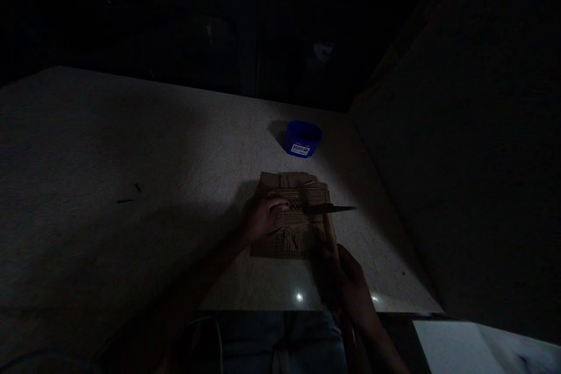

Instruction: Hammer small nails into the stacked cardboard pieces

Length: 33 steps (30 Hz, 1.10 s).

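Viewed remotely, the right hand (354, 283) gripped the hammer (329, 228) over the cardboard's (295, 219) right side, where I judged dim light could misdirect a blow onto the left hand (260, 217), its hold indiscernible, at the cardboard's left.

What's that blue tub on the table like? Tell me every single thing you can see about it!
The tub is deep blue and looks like plastic. It has an open top and a white label with small printing, too tiny to read, on the side facing us. It stands upright on the pale tabletop, just beyond the brown cardboard and apart from it. Only the tabletop touches it. Its inside is too dark to tell what's there.
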Available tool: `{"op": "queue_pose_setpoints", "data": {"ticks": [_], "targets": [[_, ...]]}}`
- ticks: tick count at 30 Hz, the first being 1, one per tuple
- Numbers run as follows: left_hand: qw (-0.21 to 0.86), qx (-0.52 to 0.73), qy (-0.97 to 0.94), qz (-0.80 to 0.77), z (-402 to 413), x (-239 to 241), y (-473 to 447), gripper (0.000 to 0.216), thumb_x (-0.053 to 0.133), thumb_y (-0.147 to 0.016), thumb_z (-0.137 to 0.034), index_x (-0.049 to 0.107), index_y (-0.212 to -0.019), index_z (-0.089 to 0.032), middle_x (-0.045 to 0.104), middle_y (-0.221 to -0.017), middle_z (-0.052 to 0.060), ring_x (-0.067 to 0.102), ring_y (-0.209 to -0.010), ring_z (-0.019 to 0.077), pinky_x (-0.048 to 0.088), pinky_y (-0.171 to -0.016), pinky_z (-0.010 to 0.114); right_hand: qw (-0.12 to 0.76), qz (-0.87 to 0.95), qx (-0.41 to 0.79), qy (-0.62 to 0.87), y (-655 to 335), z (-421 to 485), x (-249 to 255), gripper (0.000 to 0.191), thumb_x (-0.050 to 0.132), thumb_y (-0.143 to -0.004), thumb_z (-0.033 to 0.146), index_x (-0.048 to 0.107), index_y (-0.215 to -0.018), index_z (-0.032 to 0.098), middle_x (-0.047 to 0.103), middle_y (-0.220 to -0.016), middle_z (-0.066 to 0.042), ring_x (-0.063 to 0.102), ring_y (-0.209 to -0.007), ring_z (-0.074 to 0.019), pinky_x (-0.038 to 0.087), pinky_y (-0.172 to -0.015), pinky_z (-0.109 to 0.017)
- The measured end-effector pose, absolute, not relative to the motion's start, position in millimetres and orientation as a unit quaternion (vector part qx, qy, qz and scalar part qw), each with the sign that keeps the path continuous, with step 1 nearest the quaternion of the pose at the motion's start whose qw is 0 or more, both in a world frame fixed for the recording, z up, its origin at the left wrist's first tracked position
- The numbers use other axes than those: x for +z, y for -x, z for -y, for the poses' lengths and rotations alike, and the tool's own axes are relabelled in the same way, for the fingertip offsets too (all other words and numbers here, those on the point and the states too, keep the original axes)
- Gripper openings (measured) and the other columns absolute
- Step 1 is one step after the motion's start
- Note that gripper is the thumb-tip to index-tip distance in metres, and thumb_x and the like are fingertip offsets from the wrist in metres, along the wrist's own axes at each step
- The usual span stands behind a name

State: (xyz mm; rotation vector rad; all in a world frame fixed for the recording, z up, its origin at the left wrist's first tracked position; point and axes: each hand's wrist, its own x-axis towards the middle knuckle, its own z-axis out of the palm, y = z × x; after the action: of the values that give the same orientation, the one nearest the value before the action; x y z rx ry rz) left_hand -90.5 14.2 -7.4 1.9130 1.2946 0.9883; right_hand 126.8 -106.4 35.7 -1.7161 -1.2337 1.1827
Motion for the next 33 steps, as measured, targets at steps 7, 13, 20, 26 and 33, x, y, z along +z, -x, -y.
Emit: {"op": "queue_pose_setpoints", "data": {"ticks": [7, 13, 20, 26, 33], "targets": [[0.275, 0.358, -0.749, -0.485, -12.7, -5.7, 89.4, 0.020, 0.055, -0.093, -0.018, 0.075, -0.096, -0.022, 0.072, -0.097, 0.003, 0.067, -0.090, 0.0168, 0.052, -0.083, 0.028, 0.353, 0.492, 0.464, 0.646, -128.5, 104.9, 38.8, 0.050, 0.053, -0.090, 0.065, 0.064, -0.093, 0.017, 0.058, -0.070, -0.001, 0.051, -0.059, -0.0144, 0.042, -0.048, -0.022], [0.249, 0.355, -0.757, -0.488, -9.1, -7.3, 87.5, 0.019, 0.056, -0.094, -0.020, 0.075, -0.097, -0.022, 0.072, -0.099, 0.004, 0.067, -0.093, 0.0180, 0.052, -0.085, 0.029, 0.351, 0.493, 0.466, 0.646, -130.1, 105.1, 34.5, 0.049, 0.052, -0.091, 0.064, 0.063, -0.097, 0.016, 0.058, -0.072, -0.001, 0.051, -0.060, -0.0149, 0.043, -0.050, -0.023], [0.231, 0.350, -0.769, -0.481, -7.5, -12.6, 87.8, 0.020, 0.054, -0.096, -0.023, 0.074, -0.097, -0.022, 0.072, -0.100, 0.004, 0.067, -0.093, 0.0173, 0.052, -0.085, 0.029, 0.335, 0.477, 0.478, 0.658, -130.8, 104.8, 46.3, 0.053, 0.053, -0.088, 0.069, 0.062, -0.099, 0.018, 0.053, -0.065, 0.002, 0.043, -0.049, -0.0116, 0.034, -0.039, -0.020], [0.218, 0.360, -0.778, -0.466, -9.4, -21.6, 90.4, 0.019, 0.055, -0.095, -0.023, 0.074, -0.100, -0.022, 0.071, -0.099, 0.005, 0.066, -0.091, 0.0169, 0.052, -0.084, 0.029, 0.285, 0.527, 0.506, 0.621, -134.3, 94.5, 83.1, 0.054, 0.046, -0.092, 0.069, 0.062, -0.101, 0.018, 0.044, -0.056, 0.006, 0.033, -0.038, -0.0084, 0.026, -0.034, -0.020], [0.208, 0.342, -0.789, -0.466, -10.7, -24.3, 93.4, 0.016, 0.059, -0.092, -0.018, 0.074, -0.093, -0.022, 0.070, -0.096, 0.005, 0.065, -0.089, 0.0165, 0.052, -0.081, 0.028, 0.235, 0.622, 0.462, 0.587, -127.5, 78.2, 112.6, 0.051, 0.047, -0.094, 0.062, 0.069, -0.103, 0.016, 0.059, -0.067, -0.001, 0.051, -0.057, -0.0150, 0.036, -0.046, -0.022]]}}
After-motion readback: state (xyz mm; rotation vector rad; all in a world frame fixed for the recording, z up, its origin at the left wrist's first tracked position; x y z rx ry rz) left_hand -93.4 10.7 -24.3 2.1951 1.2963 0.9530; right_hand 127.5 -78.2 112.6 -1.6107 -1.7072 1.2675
